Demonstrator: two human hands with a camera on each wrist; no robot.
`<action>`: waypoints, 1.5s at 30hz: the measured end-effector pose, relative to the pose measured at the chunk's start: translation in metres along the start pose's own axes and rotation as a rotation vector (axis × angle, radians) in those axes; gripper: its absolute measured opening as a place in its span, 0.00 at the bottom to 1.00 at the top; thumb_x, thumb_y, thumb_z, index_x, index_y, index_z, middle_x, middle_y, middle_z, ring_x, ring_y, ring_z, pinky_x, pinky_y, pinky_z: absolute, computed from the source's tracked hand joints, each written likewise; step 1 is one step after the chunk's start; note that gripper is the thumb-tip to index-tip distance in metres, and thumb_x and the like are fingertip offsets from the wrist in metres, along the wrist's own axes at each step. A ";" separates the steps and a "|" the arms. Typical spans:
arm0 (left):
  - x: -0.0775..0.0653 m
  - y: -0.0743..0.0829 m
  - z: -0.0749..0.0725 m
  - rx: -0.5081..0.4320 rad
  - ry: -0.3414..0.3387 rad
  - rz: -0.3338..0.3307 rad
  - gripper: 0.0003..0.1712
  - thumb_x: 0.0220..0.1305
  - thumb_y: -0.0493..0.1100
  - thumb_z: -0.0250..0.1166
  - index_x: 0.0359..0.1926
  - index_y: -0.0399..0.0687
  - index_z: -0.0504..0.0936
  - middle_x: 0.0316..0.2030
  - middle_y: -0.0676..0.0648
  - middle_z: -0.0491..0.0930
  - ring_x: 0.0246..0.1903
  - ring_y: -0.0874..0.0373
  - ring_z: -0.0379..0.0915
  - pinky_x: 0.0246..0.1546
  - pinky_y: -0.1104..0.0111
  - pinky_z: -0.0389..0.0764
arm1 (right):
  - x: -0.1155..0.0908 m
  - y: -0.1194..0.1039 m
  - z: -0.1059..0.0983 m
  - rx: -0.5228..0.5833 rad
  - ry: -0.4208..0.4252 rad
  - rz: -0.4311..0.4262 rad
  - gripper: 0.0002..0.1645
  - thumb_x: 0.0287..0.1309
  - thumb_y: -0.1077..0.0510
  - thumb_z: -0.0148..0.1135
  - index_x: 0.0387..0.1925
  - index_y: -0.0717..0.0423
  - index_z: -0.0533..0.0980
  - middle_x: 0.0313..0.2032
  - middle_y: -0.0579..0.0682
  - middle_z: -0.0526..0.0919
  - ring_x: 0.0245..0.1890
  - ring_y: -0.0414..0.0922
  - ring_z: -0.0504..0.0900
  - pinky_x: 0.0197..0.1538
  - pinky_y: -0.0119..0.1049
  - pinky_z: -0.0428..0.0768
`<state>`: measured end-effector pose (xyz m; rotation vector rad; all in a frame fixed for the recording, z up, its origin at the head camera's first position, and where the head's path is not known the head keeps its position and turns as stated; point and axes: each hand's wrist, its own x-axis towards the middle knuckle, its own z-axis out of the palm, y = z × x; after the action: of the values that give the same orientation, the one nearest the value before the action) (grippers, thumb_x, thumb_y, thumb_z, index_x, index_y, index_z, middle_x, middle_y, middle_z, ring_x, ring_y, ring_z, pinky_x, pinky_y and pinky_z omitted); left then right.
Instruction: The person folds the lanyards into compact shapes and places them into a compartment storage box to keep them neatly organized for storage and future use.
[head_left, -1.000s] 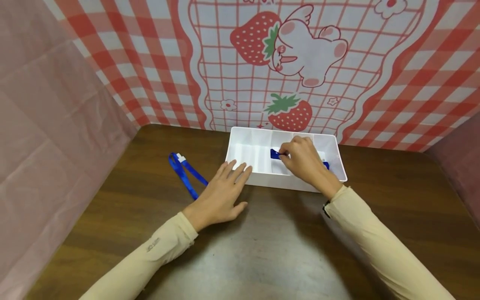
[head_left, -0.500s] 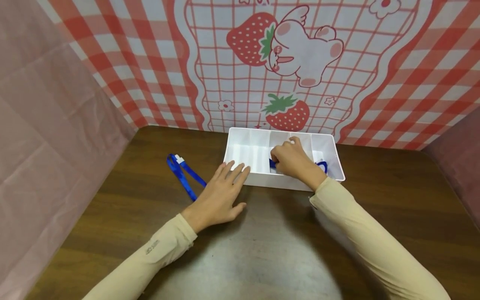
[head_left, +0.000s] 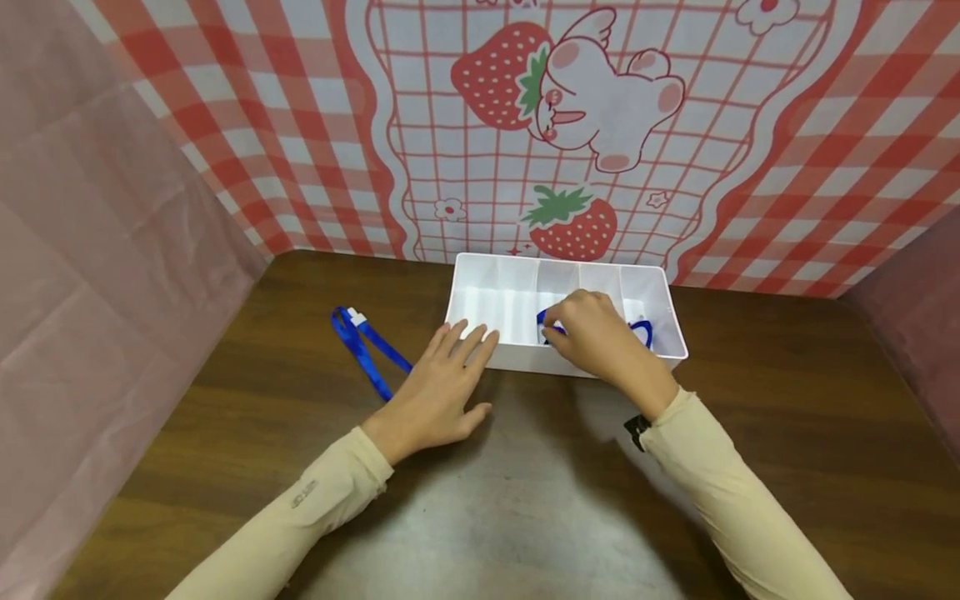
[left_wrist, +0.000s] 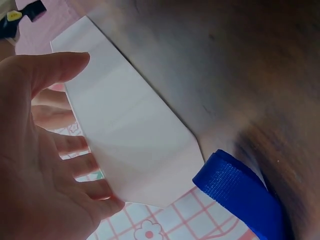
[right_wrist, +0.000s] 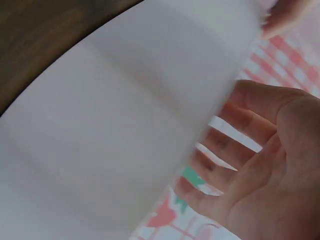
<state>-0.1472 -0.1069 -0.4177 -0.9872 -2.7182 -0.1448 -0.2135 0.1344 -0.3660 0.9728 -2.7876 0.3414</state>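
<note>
A white divided box [head_left: 555, 360] stands near the back of the table. My left hand [head_left: 438, 396] lies at its near left rim, fingers spread and nearly straight; the left wrist view shows fingertips over the wall [left_wrist: 125, 125]. My right hand [head_left: 596, 333] reaches over the near wall into the middle compartments. Its thumb and index finger are beside a blue strap [head_left: 541, 317]; their tips are hidden, so I cannot tell whether they pinch it. In the right wrist view the spread fingers [right_wrist: 225, 145] pass behind the wall. More blue strap [head_left: 642, 328] lies in the right compartment.
A blue lanyard [head_left: 367, 360] with a white buckle [head_left: 356, 316] lies on the brown table [head_left: 247, 400] left of the box, partly under my left hand. A red-and-white printed cloth [head_left: 420, 167] hangs directly behind the box.
My right hand first pinched the blue strap, then went down into the box. Now it sits slightly right, its wrist more to the right. My left hand stays at the rim.
</note>
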 end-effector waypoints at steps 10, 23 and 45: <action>-0.012 -0.040 -0.022 -0.431 0.151 -0.033 0.27 0.65 0.40 0.67 0.62 0.38 0.73 0.68 0.41 0.64 0.66 0.46 0.65 0.64 0.54 0.70 | -0.037 -0.022 -0.019 0.074 0.216 -0.070 0.06 0.55 0.63 0.71 0.34 0.63 0.85 0.35 0.56 0.87 0.43 0.57 0.82 0.50 0.53 0.78; -0.042 -0.083 -0.006 -0.222 -0.096 -0.048 0.17 0.53 0.34 0.73 0.46 0.40 0.84 0.55 0.36 0.76 0.55 0.39 0.70 0.52 0.43 0.74 | -0.050 -0.044 -0.019 0.117 0.152 -0.179 0.05 0.58 0.63 0.69 0.36 0.60 0.84 0.35 0.51 0.86 0.42 0.51 0.81 0.48 0.47 0.80; -0.024 -0.002 -0.054 -0.455 0.229 0.081 0.06 0.65 0.34 0.62 0.42 0.44 0.75 0.32 0.52 0.79 0.25 0.64 0.70 0.27 0.71 0.76 | -0.053 -0.095 0.012 0.741 0.085 -0.147 0.29 0.68 0.53 0.62 0.67 0.53 0.68 0.52 0.47 0.84 0.53 0.40 0.81 0.58 0.42 0.77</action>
<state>-0.1202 -0.1334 -0.3721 -1.1096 -2.4772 -0.8359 -0.1137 0.0904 -0.3750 1.2379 -2.4998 1.4124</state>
